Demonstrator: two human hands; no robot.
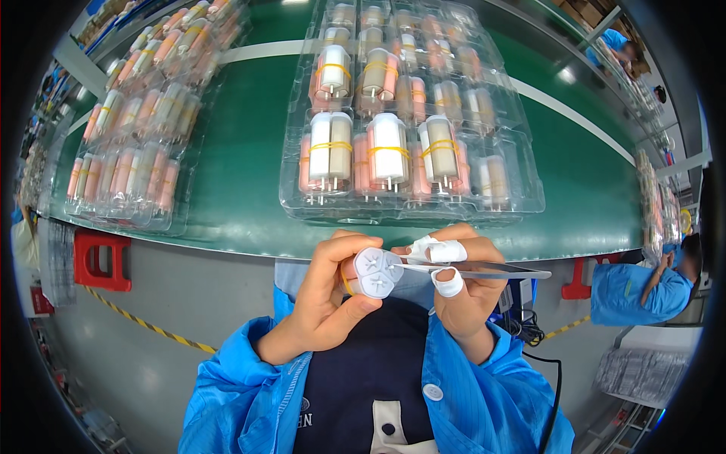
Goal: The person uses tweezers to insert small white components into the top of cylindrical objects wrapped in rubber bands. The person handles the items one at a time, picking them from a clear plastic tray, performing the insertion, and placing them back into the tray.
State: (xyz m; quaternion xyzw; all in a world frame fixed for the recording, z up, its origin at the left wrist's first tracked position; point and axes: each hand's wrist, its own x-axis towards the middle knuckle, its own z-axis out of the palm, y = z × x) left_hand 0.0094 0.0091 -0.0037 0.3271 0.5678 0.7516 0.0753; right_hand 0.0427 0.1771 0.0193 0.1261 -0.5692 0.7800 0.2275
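Left hand: fingers and thumb of the left hand (321,291) close around the bundle from its side.
Capped tube bundle (376,274): raised in front of the chest, just short of the near edge of the green tabletop (234,159), its 3 pale end caps facing up toward the eyes and a yellow band (347,281) around its side.
Right hand: the taped fingers of the right hand (473,284) pinch metal tweezers (518,270), whose tips reach the rightmost cap; I can't tell whether they grip anything there.
Clear trays: a large stack of clear plastic trays (299,203) stands ahead with banded pink, white and grey tubes; a further stack (155,225) stands to the left.
Slip risk: the tips could skid off the small cap and scratch it or jab the left hand, most likely if the bundle rolls or the white finger tape (448,282) dulls the pinch.
Drop risk: a loosened left grip could let the bundle fall, since no tabletop lies under it.
Writing: pale letters (305,418) mark the dark shirt (363,363); I make out no label on the tubes.
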